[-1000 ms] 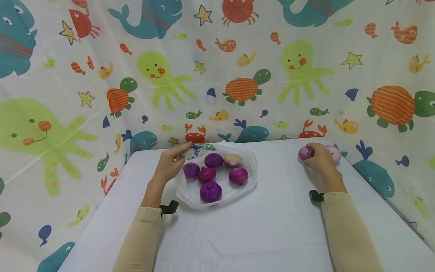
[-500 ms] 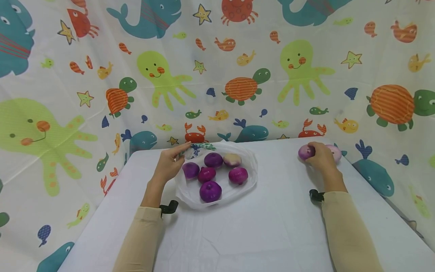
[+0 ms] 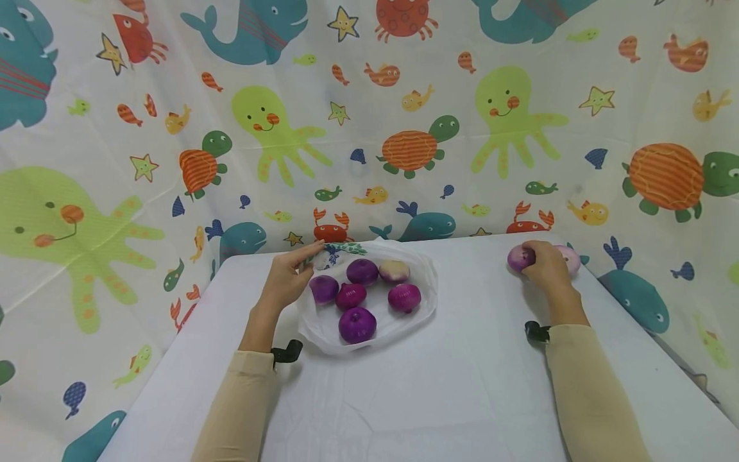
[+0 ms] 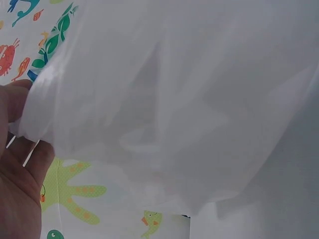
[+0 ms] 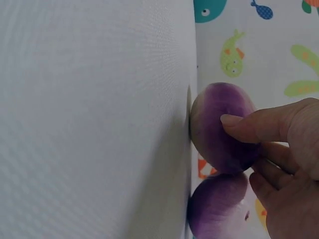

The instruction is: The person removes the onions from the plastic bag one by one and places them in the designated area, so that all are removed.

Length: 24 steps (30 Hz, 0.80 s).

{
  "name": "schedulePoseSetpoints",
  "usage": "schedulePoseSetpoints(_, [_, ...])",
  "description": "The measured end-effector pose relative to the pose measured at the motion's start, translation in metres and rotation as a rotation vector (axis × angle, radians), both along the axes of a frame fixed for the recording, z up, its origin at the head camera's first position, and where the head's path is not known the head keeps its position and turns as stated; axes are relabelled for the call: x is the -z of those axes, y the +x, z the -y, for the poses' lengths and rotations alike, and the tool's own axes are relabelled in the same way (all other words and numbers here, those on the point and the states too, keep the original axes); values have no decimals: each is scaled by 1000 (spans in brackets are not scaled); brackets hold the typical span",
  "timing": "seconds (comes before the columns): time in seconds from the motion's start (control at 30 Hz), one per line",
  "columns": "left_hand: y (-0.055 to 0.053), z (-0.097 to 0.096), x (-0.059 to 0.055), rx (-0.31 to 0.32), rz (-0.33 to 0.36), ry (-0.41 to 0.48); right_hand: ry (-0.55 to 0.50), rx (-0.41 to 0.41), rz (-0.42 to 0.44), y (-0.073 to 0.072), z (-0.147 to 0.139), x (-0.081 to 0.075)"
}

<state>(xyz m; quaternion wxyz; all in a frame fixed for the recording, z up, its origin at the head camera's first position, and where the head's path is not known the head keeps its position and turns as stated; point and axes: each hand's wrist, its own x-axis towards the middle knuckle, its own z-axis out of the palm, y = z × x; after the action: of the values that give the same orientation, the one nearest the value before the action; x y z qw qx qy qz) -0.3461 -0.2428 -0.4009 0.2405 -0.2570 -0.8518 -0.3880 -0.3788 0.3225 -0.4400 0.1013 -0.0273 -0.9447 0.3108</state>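
Note:
My left hand (image 3: 285, 280) pinches the left rim of a white translucent plastic bag (image 3: 426, 314) that lies open on the table. The left wrist view has the bag's side (image 4: 164, 114) draped beside my fingers. Inside the bag sit several purple-red onions (image 3: 358, 325) and a paler, whitish round one (image 3: 395, 272). At the far right, my right hand (image 3: 547, 268) grips a red onion (image 5: 214, 112) between thumb and fingers, low against the table. A second, pinkish-purple onion (image 5: 217, 206) touches it, partly behind my hand in the head view.
The white-covered table (image 3: 462, 385) ends just beyond the bag and right hand. Behind it hangs a curtain (image 3: 358, 102) printed with sea animals. A dark wrist camera (image 3: 287, 352) is strapped to each wrist.
Almost nothing differs. The onion in my right hand has turned or shifted very slightly; my left hand and the bag stay where they were.

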Motion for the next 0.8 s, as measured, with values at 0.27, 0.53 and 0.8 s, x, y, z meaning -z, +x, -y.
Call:
schedulePoseSetpoints(0.27, [0,1,0,-6,1,-5,8,-8,10,0,1,-1])
schedulePoseSetpoints(0.53, [0,1,0,0,-2,-3,17,-11,25,0,3,-6])
schedulePoseSetpoints(0.8, [0,1,0,2,-5,-3,40,12,18,1,17,-22])
